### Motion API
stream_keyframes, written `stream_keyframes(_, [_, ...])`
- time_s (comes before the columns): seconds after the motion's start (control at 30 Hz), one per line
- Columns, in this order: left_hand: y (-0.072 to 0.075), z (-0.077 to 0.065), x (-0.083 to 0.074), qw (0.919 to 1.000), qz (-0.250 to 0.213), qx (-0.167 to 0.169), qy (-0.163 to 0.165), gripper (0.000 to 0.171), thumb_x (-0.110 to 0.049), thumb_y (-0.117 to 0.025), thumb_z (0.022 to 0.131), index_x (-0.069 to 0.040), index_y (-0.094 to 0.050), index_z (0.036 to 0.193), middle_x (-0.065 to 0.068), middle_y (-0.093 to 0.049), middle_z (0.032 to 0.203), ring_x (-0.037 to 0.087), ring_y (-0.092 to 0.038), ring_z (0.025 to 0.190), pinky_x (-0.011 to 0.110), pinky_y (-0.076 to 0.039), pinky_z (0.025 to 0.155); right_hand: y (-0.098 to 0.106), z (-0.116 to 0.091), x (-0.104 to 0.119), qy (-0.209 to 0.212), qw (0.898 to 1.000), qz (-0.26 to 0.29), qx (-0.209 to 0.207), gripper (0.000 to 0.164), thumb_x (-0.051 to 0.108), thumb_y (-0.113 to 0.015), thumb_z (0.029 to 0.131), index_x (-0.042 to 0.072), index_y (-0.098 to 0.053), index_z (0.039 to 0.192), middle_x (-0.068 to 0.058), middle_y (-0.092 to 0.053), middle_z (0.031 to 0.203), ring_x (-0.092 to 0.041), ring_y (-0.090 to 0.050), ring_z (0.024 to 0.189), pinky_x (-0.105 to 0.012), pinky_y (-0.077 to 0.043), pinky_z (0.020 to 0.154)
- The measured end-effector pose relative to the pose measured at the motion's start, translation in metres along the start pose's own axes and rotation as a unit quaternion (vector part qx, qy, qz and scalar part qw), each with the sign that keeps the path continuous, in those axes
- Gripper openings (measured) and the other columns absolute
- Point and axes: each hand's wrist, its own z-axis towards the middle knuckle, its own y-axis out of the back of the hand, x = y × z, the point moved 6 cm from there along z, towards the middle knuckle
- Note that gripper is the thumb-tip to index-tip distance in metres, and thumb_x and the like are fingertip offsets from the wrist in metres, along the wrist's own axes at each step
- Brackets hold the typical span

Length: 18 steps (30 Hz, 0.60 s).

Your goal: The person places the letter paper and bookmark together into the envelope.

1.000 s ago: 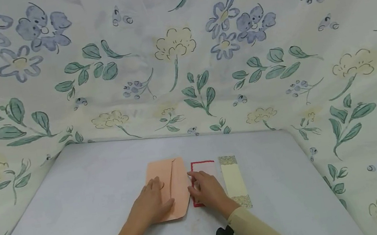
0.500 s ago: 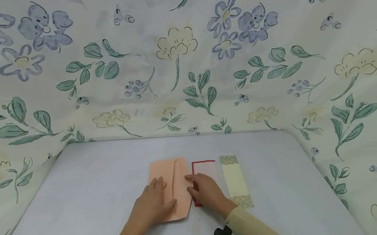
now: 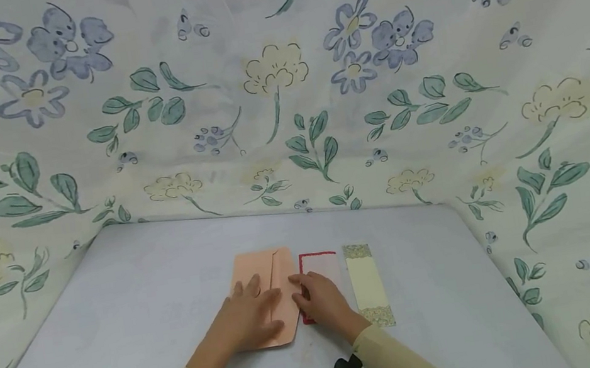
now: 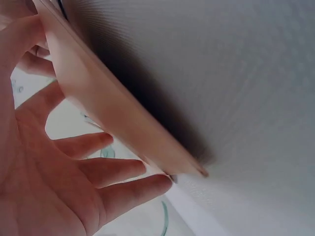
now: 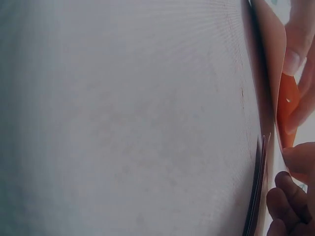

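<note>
A peach paper envelope [image 3: 250, 267] lies in the middle of the table, its long flap running lengthwise. My left hand [image 3: 241, 320] rests on it with fingers spread, the thumb and index finger reaching over the flap line. In the left wrist view those fingers [image 4: 123, 189] are nearly straight along the envelope's side [image 4: 108, 101]. At the envelope's right edge, my right hand [image 3: 325, 299] pinches the paper with curled fingers. The right wrist view shows an orange inside [image 5: 287, 101] where the envelope gapes. Partly under the right hand lies a red-bordered card [image 3: 320, 261].
To the right of the red-bordered card lies a cream paper strip [image 3: 365, 281] with patterned ends. A white cloth covers the table [image 3: 146, 295]. Floral fabric [image 3: 285, 115] hangs behind and at both sides.
The right hand has shifted slightly left onto the envelope's edge. The left hand's fingers have spread, and its index finger and thumb now extend farther right over the flap.
</note>
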Motion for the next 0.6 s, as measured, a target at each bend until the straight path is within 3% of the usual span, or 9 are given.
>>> stream_keyframes(0.23, [-0.0005, -0.0013, 0.0031, 0.9999, -0.013, 0.006, 0.002, 0.056, -0.042, -0.074, 0.090, -0.014, -0.062, 0.137, 0.032, -0.039, 0.153, 0.067, -0.041, 0.128, 0.069, -0.046, 0.095, 0.0015, -0.0010, 0.0000, -0.005, 1.000, 0.020, -0.008, 0.039, 0.024, -0.069, 0.098, 0.013, -0.065, 0.135, 0.006, -0.050, 0.081, -0.009, -0.047, 0.071, -0.023, -0.041, 0.062])
stream_keyframes(0.6, [0.0024, -0.0031, 0.0073, 0.9992, -0.038, -0.011, 0.002, 0.064, -0.046, -0.073, 0.090, -0.014, -0.058, 0.143, 0.032, -0.039, 0.154, 0.065, -0.042, 0.130, 0.068, -0.047, 0.094, 0.0003, -0.0015, 0.0002, -0.029, 0.986, 0.160, -0.029, 0.035, 0.012, -0.067, 0.097, 0.011, -0.067, 0.132, 0.004, -0.057, 0.084, -0.007, -0.050, 0.068, -0.022, -0.043, 0.055])
